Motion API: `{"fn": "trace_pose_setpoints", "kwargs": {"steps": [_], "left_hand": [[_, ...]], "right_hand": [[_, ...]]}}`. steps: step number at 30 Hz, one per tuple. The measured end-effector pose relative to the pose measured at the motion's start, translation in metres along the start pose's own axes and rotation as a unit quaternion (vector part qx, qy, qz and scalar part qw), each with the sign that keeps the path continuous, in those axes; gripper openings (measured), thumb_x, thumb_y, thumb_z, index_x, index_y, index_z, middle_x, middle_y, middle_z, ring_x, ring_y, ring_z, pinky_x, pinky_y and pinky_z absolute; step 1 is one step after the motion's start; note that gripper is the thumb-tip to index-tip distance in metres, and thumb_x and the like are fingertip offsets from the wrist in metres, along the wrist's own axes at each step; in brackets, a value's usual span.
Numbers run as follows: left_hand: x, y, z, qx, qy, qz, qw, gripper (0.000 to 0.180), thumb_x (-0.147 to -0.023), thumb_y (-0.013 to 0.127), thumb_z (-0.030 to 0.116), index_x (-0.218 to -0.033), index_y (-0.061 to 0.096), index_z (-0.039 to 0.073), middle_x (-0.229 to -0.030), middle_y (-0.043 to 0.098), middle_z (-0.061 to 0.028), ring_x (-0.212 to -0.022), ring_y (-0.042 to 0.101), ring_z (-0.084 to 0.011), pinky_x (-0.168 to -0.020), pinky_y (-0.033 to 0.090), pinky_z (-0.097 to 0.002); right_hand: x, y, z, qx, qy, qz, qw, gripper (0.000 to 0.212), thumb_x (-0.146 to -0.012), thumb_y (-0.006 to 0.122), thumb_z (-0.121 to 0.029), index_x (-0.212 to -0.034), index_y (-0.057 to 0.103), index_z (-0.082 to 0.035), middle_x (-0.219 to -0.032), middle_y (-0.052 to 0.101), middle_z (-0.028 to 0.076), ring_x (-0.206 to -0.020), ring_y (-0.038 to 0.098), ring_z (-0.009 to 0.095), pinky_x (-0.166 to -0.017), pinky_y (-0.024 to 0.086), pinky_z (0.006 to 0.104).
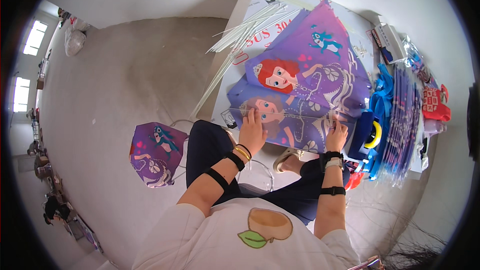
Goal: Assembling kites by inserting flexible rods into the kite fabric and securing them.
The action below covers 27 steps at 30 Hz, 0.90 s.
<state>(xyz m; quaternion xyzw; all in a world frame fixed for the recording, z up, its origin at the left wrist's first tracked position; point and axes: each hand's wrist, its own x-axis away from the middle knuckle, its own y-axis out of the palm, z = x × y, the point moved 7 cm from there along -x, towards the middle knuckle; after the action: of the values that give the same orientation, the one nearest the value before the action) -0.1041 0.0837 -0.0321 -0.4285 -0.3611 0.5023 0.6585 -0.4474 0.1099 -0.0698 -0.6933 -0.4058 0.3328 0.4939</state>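
Purple printed sheets, with a red-haired princess figure and a blue animal on them, lie stacked on a board in front of me. The top one tapers to a point at the far end. Along the near sheet runs a thin pale line, a slim rod or a fold; I cannot tell which. My left hand grips this sheet near its left part, fingers closed over the line. Further right, my right hand pinches the same sheet near its right end. What lies under the fingers is hidden.
Thin white rods lie on the white board, some overhanging left. At right are a blue-and-yellow tape dispenser, blue straps, plastic-sleeved bundles and a red bag. A smaller purple printed piece is by my left knee.
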Motion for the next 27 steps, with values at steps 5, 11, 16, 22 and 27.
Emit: {"fn": "trace_pose_setpoints", "kwargs": {"steps": [5, 11, 16, 22, 27], "left_hand": [[0.001, 0.001, 0.001, -0.008, 0.004, 0.006, 1.000, 0.076, -0.076, 0.070, 0.023, -0.134, 0.036, -0.011, -0.136, 0.039, -0.0236, -0.106, 0.049, -0.0363, -0.093, 0.044, -0.0385], [-0.005, 0.008, 0.006, -0.011, 0.001, -0.010, 1.000, 0.075, -0.076, 0.070, 0.023, -0.134, 0.036, -0.011, -0.136, 0.038, -0.0250, -0.111, 0.047, -0.0384, -0.098, 0.040, -0.0423], [-0.002, 0.005, 0.000, 0.007, 0.008, -0.003, 1.000, 0.077, -0.076, 0.071, 0.023, -0.136, 0.035, -0.009, -0.136, 0.038, -0.0250, -0.113, 0.046, -0.0399, -0.099, 0.039, -0.0433], [0.000, 0.006, 0.005, 0.015, 0.011, -0.005, 1.000, 0.074, -0.076, 0.073, 0.020, -0.135, 0.036, -0.007, -0.138, 0.036, -0.0239, -0.113, 0.047, -0.0400, -0.098, 0.041, -0.0433], [0.000, 0.012, 0.003, 0.019, 0.005, 0.000, 1.000, 0.075, -0.076, 0.073, 0.019, -0.136, 0.036, -0.006, -0.138, 0.036, -0.0230, -0.113, 0.048, -0.0410, -0.096, 0.044, -0.0445]], "right_hand": [[0.001, -0.001, -0.003, 0.035, 0.012, -0.011, 0.999, 0.045, -0.083, 0.057, -0.012, -0.128, 0.055, -0.012, -0.116, 0.051, 0.009, -0.109, 0.051, 0.031, -0.089, 0.044, 0.0432], [0.007, -0.024, -0.023, 0.151, -0.007, 0.026, 0.988, 0.046, -0.083, 0.056, -0.011, -0.128, 0.050, -0.011, -0.108, 0.055, 0.008, -0.104, 0.053, 0.029, -0.081, 0.044, 0.0435], [0.020, -0.048, -0.001, 0.020, 0.033, 0.039, 0.998, 0.048, -0.082, 0.055, -0.007, -0.130, 0.051, -0.008, -0.121, 0.054, 0.012, -0.111, 0.052, 0.032, -0.090, 0.043, 0.0450], [0.053, -0.151, 0.054, -0.027, 0.053, 0.162, 0.985, 0.038, -0.082, 0.057, -0.007, -0.119, 0.056, -0.007, -0.113, 0.057, 0.015, -0.106, 0.051, 0.036, -0.091, 0.041, 0.0475], [0.087, -0.192, 0.123, -0.006, 0.101, 0.218, 0.971, 0.034, -0.081, 0.058, -0.008, -0.115, 0.058, -0.007, -0.111, 0.058, 0.014, -0.104, 0.052, 0.036, -0.090, 0.041, 0.0455]]}}
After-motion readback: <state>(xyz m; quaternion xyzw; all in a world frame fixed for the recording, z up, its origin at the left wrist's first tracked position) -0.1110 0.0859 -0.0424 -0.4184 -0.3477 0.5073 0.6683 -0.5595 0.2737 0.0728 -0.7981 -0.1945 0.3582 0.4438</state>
